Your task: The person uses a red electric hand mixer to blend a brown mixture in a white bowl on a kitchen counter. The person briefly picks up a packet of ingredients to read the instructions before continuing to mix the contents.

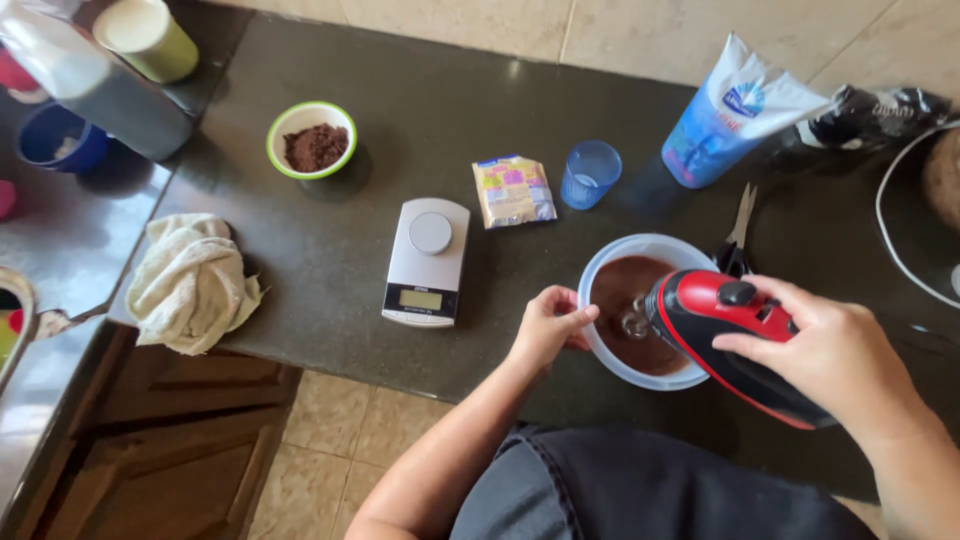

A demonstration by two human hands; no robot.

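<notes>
Hand mixer (735, 335), red and black: long axis lower-right to upper-left, nose towards bowl (600, 262) of brown batter; right hand (835, 350) clasps its handle. Left hand (548, 325) pinches bowl rim.

Glossy plastic mixer (735, 340), translucent plastic bowl (600, 262), polished stone counter (330, 250)

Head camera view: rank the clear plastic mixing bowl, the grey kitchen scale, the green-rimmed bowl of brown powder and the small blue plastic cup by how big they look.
1. Clear plastic mixing bowl
2. Grey kitchen scale
3. Green-rimmed bowl of brown powder
4. Small blue plastic cup

The mixing bowl lies nearest the camera, so its lead may be overstated.
</notes>
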